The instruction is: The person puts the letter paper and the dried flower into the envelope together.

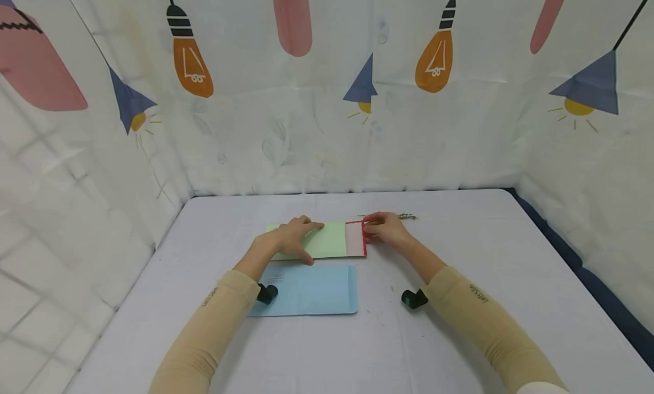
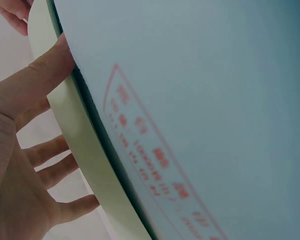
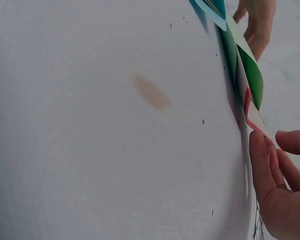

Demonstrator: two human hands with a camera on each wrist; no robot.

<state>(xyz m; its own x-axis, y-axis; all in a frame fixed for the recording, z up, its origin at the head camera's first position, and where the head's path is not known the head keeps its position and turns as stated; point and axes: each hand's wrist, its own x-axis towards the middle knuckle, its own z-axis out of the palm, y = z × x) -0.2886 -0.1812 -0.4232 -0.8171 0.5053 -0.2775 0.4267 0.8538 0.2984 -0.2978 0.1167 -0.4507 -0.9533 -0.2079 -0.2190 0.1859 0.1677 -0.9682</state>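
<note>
A light green envelope [image 1: 329, 240] lies flat on the table, with a pale card [image 1: 355, 239] edged in red sticking out of its right end. My left hand [image 1: 293, 235] rests across the envelope, thumb by the near edge and fingers spread towards the far edge. At the card's red end, my right hand [image 1: 386, 230] pinches it between thumb and fingers. In the right wrist view the green envelope [image 3: 252, 80] gapes around the card [image 3: 255, 120]. How far the card reaches inside is hidden.
Nearer to me lies a light blue envelope [image 1: 311, 290], its red print close up in the left wrist view. A thin dried sprig [image 1: 407, 216] lies beyond my right hand. White cloth covers the table [image 1: 388, 348], and printed curtains [image 1: 327, 144] stand around it.
</note>
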